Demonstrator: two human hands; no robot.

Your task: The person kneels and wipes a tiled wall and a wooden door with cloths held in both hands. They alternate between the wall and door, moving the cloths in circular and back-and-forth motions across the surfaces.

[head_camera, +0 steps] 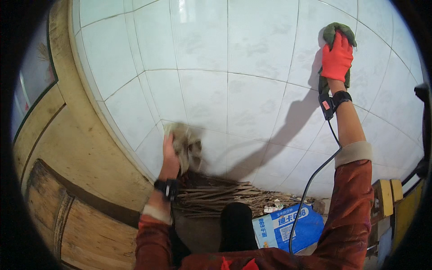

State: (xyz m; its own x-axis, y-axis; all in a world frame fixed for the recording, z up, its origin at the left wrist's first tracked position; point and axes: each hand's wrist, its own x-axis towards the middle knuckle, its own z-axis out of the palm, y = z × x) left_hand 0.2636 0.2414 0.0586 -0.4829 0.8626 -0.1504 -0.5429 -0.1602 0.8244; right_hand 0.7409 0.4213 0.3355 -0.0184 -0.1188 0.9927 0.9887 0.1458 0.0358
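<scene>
My right hand (338,59), in a red glove, presses a dark green cloth (340,29) against the white tiled wall (256,98) at the upper right. Part of that cloth hangs below the glove, by the wrist. Bare, my left hand (170,157) holds a beige-brown rag (187,145), blurred, low on the wall near its left corner. A black band sits on each wrist, and a cable runs from the small box at the right one.
Thin sticks (222,197) lie piled at the wall's foot. Beside them is a blue and white printed bag (300,226). A wooden door or panel (98,233) and a yellowish frame (111,145) stand at left, yellow wooden pieces (384,197) at lower right.
</scene>
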